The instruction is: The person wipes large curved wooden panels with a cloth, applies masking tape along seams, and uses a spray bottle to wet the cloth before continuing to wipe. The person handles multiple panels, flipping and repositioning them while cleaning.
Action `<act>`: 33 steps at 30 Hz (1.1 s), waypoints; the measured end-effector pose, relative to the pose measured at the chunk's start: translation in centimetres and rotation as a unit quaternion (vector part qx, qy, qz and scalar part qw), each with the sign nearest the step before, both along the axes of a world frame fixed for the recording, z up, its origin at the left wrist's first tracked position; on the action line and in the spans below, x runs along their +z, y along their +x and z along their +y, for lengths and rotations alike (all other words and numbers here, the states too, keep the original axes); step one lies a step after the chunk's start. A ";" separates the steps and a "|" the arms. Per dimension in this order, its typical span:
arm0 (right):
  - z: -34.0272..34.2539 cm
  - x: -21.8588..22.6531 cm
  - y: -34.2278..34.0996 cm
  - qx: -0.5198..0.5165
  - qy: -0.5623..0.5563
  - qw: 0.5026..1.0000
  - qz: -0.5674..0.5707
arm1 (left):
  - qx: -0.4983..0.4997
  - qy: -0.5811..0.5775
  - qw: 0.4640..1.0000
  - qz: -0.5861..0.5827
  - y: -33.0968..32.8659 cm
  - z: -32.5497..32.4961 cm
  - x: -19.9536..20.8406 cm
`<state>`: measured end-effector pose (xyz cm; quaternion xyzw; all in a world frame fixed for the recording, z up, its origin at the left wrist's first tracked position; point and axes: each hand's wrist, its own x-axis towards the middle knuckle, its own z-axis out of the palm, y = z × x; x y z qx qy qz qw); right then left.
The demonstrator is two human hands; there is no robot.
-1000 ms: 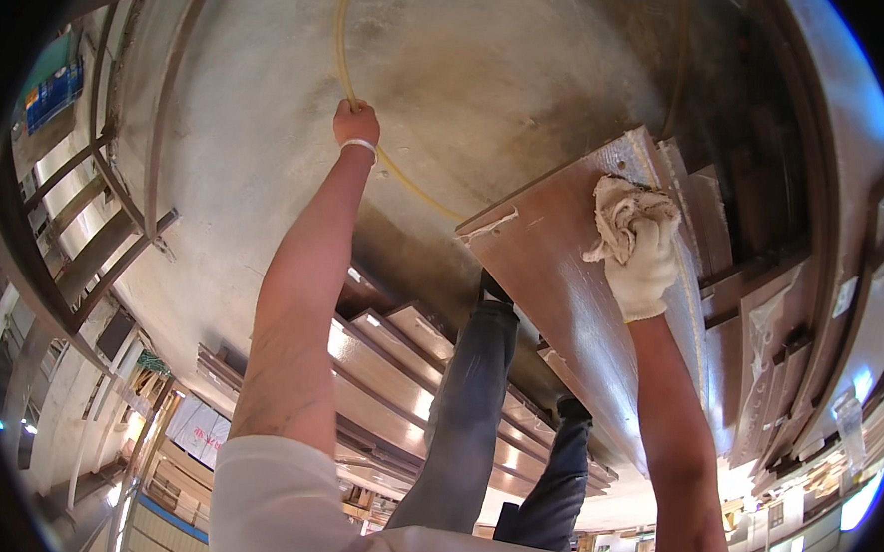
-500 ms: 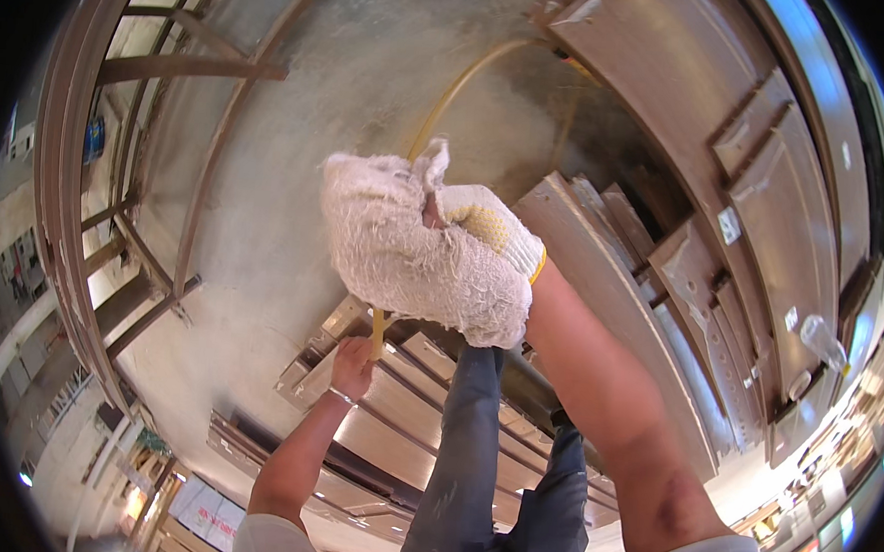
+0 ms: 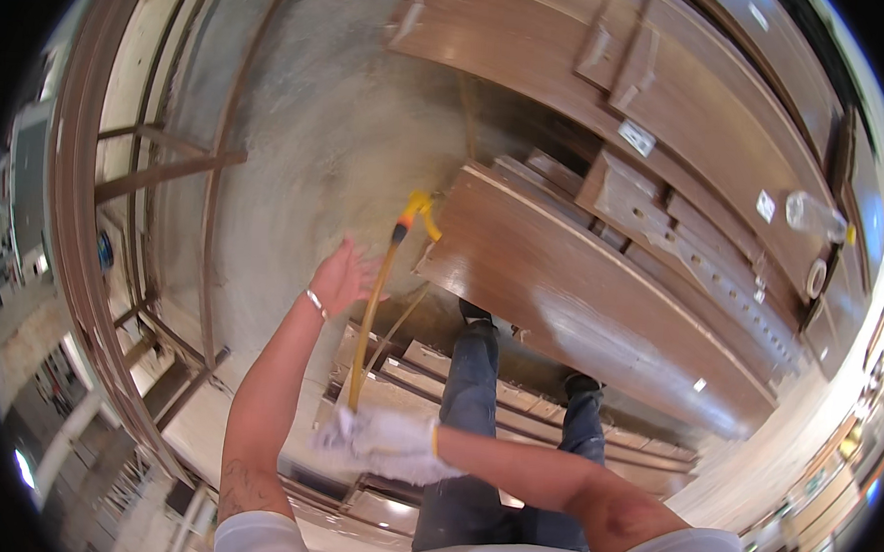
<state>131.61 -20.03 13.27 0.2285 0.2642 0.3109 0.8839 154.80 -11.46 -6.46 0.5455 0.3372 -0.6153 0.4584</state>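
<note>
Gloved right hand (image 3: 403, 444) is holding a blurred pale cloth (image 3: 332, 436) close to the body; whether it's also gripping the yellow hose (image 3: 370, 327) there, can't tell. Bare left hand (image 3: 340, 276) is showing spread fingers beside the hose, apparently holding nothing. Yellow nozzle (image 3: 418, 211) is sitting near the brown board's (image 3: 591, 289) corner in view; a swinging hose could be knocking it there, scratching the finish. Farther off, a plastic bottle (image 3: 813, 215) is lying on stacked boards (image 3: 710, 120).

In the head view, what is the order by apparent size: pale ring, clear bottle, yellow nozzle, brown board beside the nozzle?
1. Brown board
2. Clear bottle and yellow nozzle: too alike to rank
3. Pale ring
</note>
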 end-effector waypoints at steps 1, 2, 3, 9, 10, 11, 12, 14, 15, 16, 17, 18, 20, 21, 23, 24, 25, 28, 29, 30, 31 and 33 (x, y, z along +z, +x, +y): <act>1.1 1.3 -1.1 0.019 -0.001 1.000 0.011 | -0.010 0.021 1.000 0.004 0.1 -3.8 0.9; 1.6 1.9 -2.1 0.024 -0.009 0.997 -0.067 | -0.020 -0.002 1.000 0.009 -0.4 -6.8 1.7; 2.0 2.6 -2.8 0.024 -0.089 0.993 -0.077 | -0.078 0.043 0.996 -0.016 -1.3 -8.9 2.4; 2.8 5.8 -9.2 0.161 -0.455 0.801 -0.355 | -0.112 -0.116 0.984 0.070 -2.3 -12.4 4.9; 3.4 6.4 -10.6 0.162 -0.481 0.768 -0.392 | -0.109 -0.174 0.975 0.085 -2.5 -12.5 6.1; 4.3 7.0 -11.9 0.175 -0.495 0.735 -0.430 | -0.103 -0.240 0.959 0.110 -3.3 -12.9 7.6; 5.3 7.3 -13.2 0.187 -0.498 0.698 -0.479 | -0.106 -0.216 0.957 0.159 -5.3 -13.7 8.8; 7.4 7.6 -15.2 0.189 -0.490 0.712 -0.466 | -0.113 -0.176 0.953 0.217 -10.9 -15.7 11.5; 8.3 7.8 -16.2 0.179 -0.490 0.720 -0.458 | -0.165 -0.122 0.966 0.156 -14.1 -16.8 12.8; 9.0 7.9 -17.1 0.161 -0.467 0.745 -0.448 | -0.230 -0.097 0.967 0.049 -17.9 -17.8 14.0; 9.3 7.7 -18.0 0.133 -0.451 0.773 -0.426 | -0.239 -0.081 0.966 0.064 -20.4 -19.3 14.7; 9.4 7.5 -18.9 0.140 -0.440 0.790 -0.403 | -0.245 -0.137 0.956 0.084 -22.8 -20.9 14.7; 8.4 6.5 -20.9 0.020 -0.343 0.918 -0.197 | -0.404 -0.065 0.911 0.053 -28.7 -23.5 13.5; 7.3 5.6 -22.0 0.010 -0.314 0.932 -0.179 | -0.554 -0.028 0.828 -0.081 -32.6 -24.8 12.1; 4.2 3.1 -24.1 0.029 -0.407 0.881 -0.239 | -0.713 0.037 0.654 -0.248 -39.2 -25.7 9.8; 2.5 1.8 -25.0 0.062 -0.467 0.841 -0.266 | -0.748 0.075 0.593 -0.288 -41.2 -25.6 8.5; 0.5 0.6 -26.9 0.042 -0.478 0.838 -0.259 | -0.748 0.100 0.588 -0.290 -41.5 -25.1 7.0; -4.7 -1.3 -31.9 -0.132 -0.225 0.961 -0.090 | -0.766 0.181 0.541 -0.297 -39.0 -22.0 2.2; -6.5 -1.8 -33.7 -0.185 -0.407 0.887 -0.118 | -0.737 0.222 0.539 -0.343 -36.6 -20.4 1.1; -8.2 -2.2 -35.3 -0.208 -0.285 0.935 -0.049 | -0.702 0.252 0.540 -0.390 -33.6 -18.8 0.3; -9.9 -2.5 -37.0 -0.207 -0.372 0.904 -0.038 | -0.662 0.297 0.530 -0.440 -29.9 -17.4 -0.2; -12.5 -2.9 -39.6 -0.152 -0.401 0.903 -0.012 | -0.668 0.324 0.496 -0.450 -21.7 -15.0 0.5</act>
